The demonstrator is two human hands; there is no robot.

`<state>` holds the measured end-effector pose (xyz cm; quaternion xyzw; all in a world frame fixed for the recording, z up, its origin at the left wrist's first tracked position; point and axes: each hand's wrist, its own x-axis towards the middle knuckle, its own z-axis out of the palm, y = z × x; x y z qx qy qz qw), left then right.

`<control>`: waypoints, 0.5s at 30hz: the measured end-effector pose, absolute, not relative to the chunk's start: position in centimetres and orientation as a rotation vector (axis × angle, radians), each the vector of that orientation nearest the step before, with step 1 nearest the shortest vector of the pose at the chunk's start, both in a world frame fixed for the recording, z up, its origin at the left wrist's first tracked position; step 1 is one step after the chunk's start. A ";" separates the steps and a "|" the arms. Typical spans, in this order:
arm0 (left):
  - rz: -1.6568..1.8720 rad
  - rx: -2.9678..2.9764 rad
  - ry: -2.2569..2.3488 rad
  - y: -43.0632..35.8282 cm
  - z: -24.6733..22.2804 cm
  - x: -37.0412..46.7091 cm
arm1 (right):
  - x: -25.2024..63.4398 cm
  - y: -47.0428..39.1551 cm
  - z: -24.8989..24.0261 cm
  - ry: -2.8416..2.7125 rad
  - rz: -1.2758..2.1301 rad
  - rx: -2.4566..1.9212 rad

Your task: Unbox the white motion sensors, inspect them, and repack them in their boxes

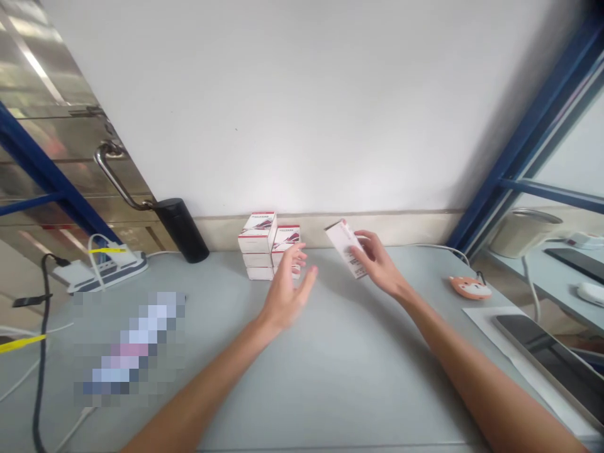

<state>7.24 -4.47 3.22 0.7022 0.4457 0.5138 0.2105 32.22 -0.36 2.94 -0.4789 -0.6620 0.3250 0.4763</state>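
Note:
Between the thumb and fingers of my right hand [380, 264] is a small white box [345, 246], tilted and held above the table near the wall. My left hand [286, 289] has its fingers apart and holds nothing. Just beyond it stand small white boxes with red edges and printed tops, in two stacks side by side. The left stack [257, 244] is three boxes high; the right stack [286, 238] is lower, and my left fingers partly cover it.
A black cylinder [182, 229] stands by the wall at the left. Behind the blurred-out item [134, 346] lies a power strip [136, 264] with cables. On the right are an orange-and-white case [470, 287], white paper [486, 311] and a dark flat device [542, 352].

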 end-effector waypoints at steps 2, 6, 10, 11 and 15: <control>1.310 1.772 1.156 -4.6 2.6 7.7 | 30.6 -1.8 3.4 -1.728 0.877 -1.027; 1.271 1.677 0.924 -4.3 2.4 7.9 | 28.6 -3.8 4.0 -1.933 0.965 -0.846; 1.349 2.038 1.243 -4.3 2.0 8.0 | 28.3 -4.2 4.6 -1.826 0.824 -0.890; 1.358 2.165 1.299 -4.4 1.8 8.0 | 28.2 -4.3 4.7 -1.824 0.790 -0.918; 1.410 2.517 1.306 -4.8 1.1 7.3 | 28.1 -4.6 5.0 -1.881 0.754 -0.981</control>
